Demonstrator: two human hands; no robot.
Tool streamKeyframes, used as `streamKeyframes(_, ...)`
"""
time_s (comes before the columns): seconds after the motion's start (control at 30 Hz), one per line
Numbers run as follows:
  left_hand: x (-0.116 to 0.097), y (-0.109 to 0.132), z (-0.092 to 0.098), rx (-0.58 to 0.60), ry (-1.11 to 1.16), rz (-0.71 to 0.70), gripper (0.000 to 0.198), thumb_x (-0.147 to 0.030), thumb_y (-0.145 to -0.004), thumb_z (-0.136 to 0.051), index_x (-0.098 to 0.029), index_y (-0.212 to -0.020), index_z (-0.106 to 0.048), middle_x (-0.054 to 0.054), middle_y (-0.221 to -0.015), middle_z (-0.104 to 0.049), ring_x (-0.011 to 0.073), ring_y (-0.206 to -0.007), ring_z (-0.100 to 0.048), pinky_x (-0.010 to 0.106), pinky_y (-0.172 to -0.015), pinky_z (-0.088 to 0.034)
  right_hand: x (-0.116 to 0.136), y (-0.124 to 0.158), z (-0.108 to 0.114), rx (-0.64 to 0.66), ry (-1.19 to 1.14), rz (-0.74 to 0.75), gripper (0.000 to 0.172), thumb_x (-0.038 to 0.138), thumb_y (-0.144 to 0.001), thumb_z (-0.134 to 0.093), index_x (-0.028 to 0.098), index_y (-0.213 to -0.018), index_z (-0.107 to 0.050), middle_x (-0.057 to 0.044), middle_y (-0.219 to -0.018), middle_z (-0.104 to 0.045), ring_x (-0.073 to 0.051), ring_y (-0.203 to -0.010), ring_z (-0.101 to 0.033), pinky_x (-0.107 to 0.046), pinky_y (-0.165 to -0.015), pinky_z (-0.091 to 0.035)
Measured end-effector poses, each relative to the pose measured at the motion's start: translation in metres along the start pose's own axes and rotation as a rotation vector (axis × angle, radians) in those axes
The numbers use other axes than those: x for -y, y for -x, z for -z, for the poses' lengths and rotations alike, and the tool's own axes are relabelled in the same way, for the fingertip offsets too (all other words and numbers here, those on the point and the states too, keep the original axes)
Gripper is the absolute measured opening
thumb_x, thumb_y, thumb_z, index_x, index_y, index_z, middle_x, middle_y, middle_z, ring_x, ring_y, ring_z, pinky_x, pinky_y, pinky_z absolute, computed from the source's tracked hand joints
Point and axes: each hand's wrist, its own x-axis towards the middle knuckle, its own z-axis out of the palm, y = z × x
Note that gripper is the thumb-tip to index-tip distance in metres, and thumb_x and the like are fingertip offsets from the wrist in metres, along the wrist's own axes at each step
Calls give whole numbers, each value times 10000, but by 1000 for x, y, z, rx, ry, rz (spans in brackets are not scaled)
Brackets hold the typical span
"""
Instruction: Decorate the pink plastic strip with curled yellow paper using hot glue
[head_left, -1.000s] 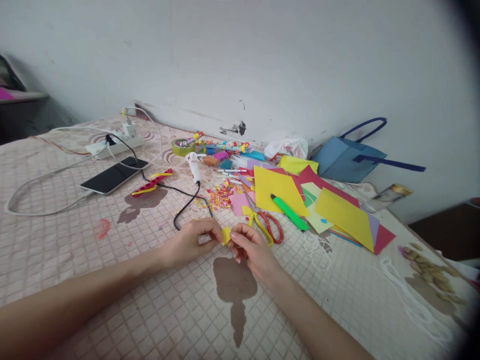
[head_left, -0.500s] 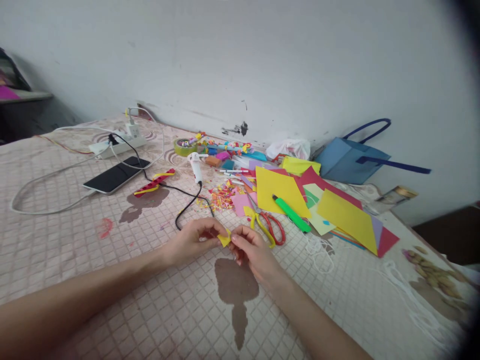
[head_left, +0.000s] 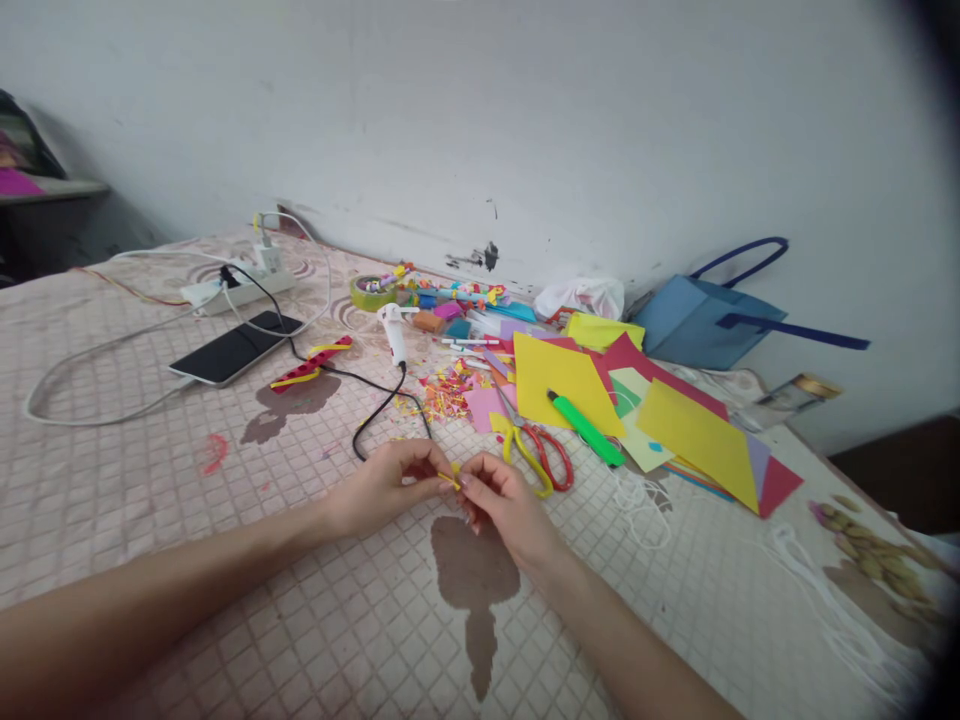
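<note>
Between my fingertips is a small piece of yellow paper [head_left: 451, 480], seen nearly edge-on and partly hidden by the fingers. My left hand [head_left: 390, 485] pinches it from the left between thumb and forefinger. From the right, my right hand [head_left: 501, 500] grips the same piece, thumb on top and the other fingers curled below. Both hands hover over the quilted tablecloth [head_left: 360, 630]. Just beyond the right hand lie scissors [head_left: 541, 462] with yellow and red handles. A green box cutter [head_left: 586, 430] rests farther right.
A white hot glue gun [head_left: 393, 335] stands behind the hands, its black cord curving towards them. Coloured paper sheets [head_left: 566, 380], paper scraps [head_left: 446, 390] and white string [head_left: 643, 505] lie to the right and behind. A phone [head_left: 236, 348] and power strip [head_left: 240, 292] lie left; a blue bag [head_left: 701, 320] leans against the wall.
The yellow paper has turned from showing a flat face to a thin edge between my fingers. My hands stay close together in nearly the same place.
</note>
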Motion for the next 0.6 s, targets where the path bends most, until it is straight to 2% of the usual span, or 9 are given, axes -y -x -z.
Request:
streamKeyframes(0.13,6,-2,-3,45,226,100,203,-336,-795,-588,-135,-786,-556,26,-748,-637,139,-714,-608,268,-662,-470,0,1,0,20,135,62,225,395,-789,-573,179,-740,-527,55,-574,-499,-54,-451,-456,-171,-416,-368)
streamKeyframes(0.27,12,-4,-4,39,385,171,237,-324,-726,-664,-138,-780,-526,3,-723,-630,119,-683,-603,250,-638,-453,-2,1,0,43,152,67,256,435,-802,-544,181,-770,-536,39,-609,-528,-63,-468,-476,-176,-425,-382)
streamKeyframes(0.4,13,-4,-3,28,460,225,273,-288,-680,-706,-131,-783,-508,-2,-718,-627,106,-678,-598,234,-634,-432,-4,0,-1,35,115,61,332,486,-835,-465,174,-739,-529,13,-649,-560,-64,-466,-480,-179,-410,-382)
streamKeyframes(0.6,14,-4,-4,-17,431,218,297,-275,-661,-722,-131,-808,-508,-24,-682,-598,78,-620,-564,199,-576,-402,-6,0,0,20,183,65,259,429,-780,-577,174,-754,-540,44,-571,-513,-66,-445,-465,-184,-413,-371)
